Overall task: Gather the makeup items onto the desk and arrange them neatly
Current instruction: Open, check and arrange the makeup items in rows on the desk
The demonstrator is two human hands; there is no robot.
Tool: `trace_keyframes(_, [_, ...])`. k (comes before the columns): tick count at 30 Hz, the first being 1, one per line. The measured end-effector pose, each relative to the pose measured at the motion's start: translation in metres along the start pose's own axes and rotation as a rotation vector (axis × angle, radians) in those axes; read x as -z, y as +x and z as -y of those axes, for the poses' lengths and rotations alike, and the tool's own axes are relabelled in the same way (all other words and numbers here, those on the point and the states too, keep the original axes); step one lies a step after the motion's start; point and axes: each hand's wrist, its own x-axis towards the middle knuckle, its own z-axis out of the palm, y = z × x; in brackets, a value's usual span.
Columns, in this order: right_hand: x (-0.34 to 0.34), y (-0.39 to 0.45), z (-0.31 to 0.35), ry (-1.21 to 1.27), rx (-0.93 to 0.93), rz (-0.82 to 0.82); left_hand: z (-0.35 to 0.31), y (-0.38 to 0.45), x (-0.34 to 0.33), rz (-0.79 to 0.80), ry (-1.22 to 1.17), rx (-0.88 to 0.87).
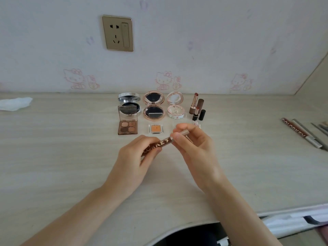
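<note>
Hands, both mine: left hand (137, 157) and right hand (192, 148) pinch one brown makeup pen (164, 140); beyond it I count three open compacts (153, 107) and two lipsticks (194, 103).

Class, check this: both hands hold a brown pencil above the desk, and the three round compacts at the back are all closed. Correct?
Not quite. The head view shows the three round compacts open, lids raised. The rest stands: the left hand and right hand hold the brown pencil above the desk.
</note>
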Motion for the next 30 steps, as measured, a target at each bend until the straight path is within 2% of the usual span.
trace_keyframes(3, [0.0016, -0.0003, 0.0004, -0.005, 0.018, -0.042, -0.0019, -0.0009, -0.0002, 0.012, 0.002, -0.005])
trace_keyframes(9, [0.0018, -0.0021, 0.0035, 0.023, 0.024, 0.037, 0.0013, -0.0008, 0.0028, 0.002, -0.018, 0.038])
trace_keyframes(14, [0.0029, -0.0001, 0.0003, -0.019, 0.036, -0.033, -0.0031, -0.002, 0.0022, 0.043, -0.007, 0.022])
trace_keyframes(19, [0.0025, -0.0029, 0.0032, 0.039, 0.027, 0.06, -0.0019, -0.0017, 0.0028, 0.037, -0.019, 0.052])
trace_keyframes(25, [0.0035, -0.0004, -0.0009, -0.021, 0.011, -0.052, -0.0057, -0.0026, 0.0027, 0.054, -0.025, 0.04])
trace_keyframes(30, [0.0033, -0.0024, 0.0032, 0.087, -0.009, 0.048, -0.0031, -0.0018, 0.0041, 0.035, -0.039, 0.058])
